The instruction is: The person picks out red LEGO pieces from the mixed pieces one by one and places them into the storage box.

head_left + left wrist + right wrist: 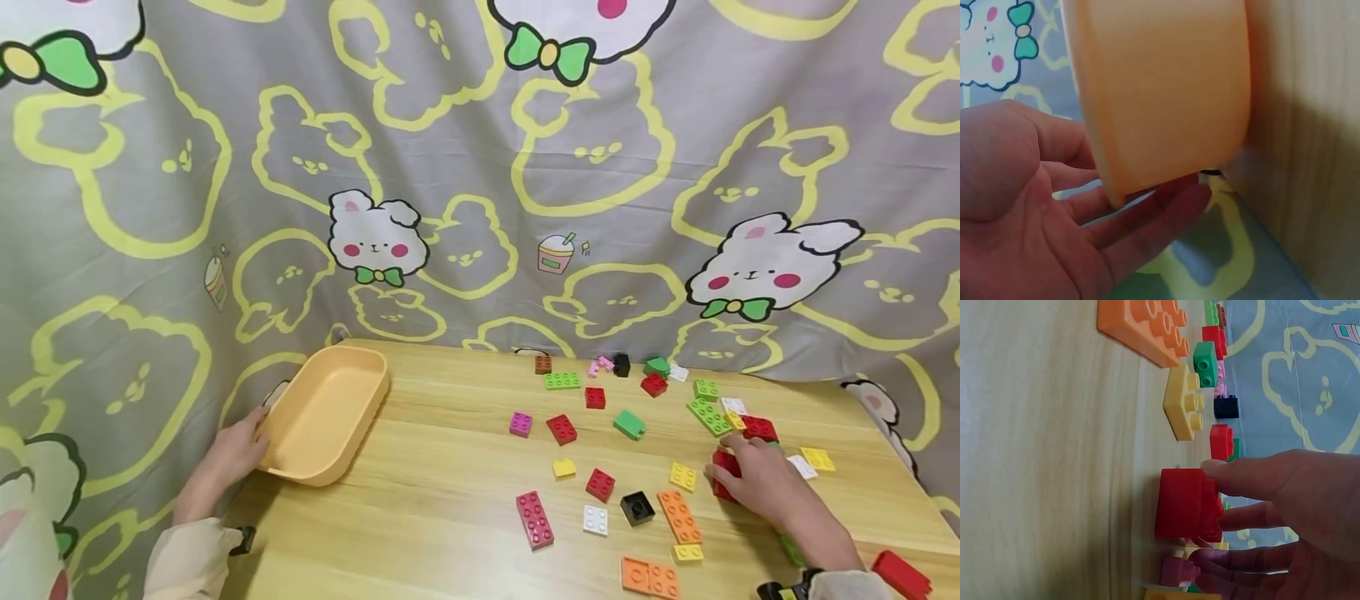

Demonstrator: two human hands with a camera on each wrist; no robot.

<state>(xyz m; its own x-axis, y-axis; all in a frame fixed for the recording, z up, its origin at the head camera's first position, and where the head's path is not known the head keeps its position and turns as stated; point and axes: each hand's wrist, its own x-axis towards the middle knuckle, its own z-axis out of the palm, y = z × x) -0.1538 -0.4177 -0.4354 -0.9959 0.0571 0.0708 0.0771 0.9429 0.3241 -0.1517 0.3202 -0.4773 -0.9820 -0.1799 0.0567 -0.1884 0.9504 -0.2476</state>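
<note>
An orange plastic tray (324, 408) stands on the left of the table. My left hand (238, 454) holds it by its left rim. In the left wrist view the fingers (1147, 234) curl around the outside of the tray wall (1166, 94). On the right, my right hand (765, 475) reaches over a red toy brick (724, 473). The right wrist view shows the thumb at one side of that red brick (1180, 503) and the fingers around its other side, pinching it. A purple brick (1179, 572) lies right beside the fingertips.
Loose bricks spread over the table's right half, among them an orange brick (679, 517), a black one (637, 507), a crimson one (535, 519) and a lime one (708, 416). A red brick (900, 575) lies by the right forearm. A patterned curtain (465, 167) hangs behind the table.
</note>
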